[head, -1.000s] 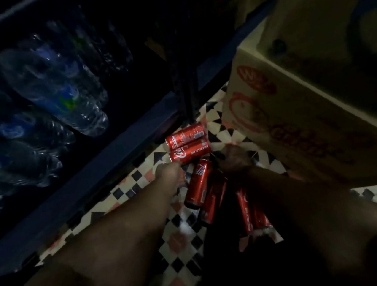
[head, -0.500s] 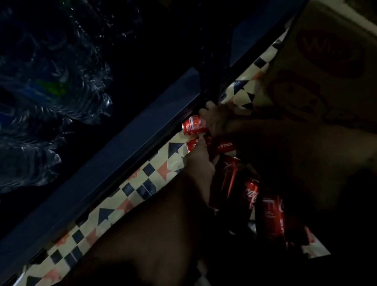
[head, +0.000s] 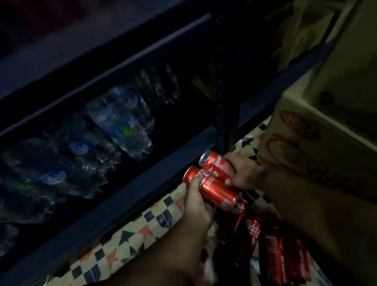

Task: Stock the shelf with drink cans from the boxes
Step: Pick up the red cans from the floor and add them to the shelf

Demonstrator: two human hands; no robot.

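Observation:
Two red drink cans are lifted off the floor, side by side, in front of the dark blue shelf edge (head: pixel 121 183). My left hand (head: pixel 197 205) grips the nearer red can (head: pixel 215 189) from below. My right hand (head: pixel 245 171) holds the farther red can (head: pixel 215 162) from the right. Several more red cans (head: pixel 276 253) lie on the patterned floor below my hands, partly in shadow. A cardboard box (head: pixel 303 151) with red print stands at the right.
Packs of clear water bottles (head: pixel 118 125) fill the lowest shelf at the left. A dark perforated upright post (head: pixel 221 66) rises just behind the cans. Another box (head: pixel 364 66) sits on the printed one. The checkered floor (head: pixel 133 241) runs along the shelf base.
Both hands have lifted the two cans off the floor and turned them toward the shelf. The view has tilted up, showing more shelving and the stacked boxes.

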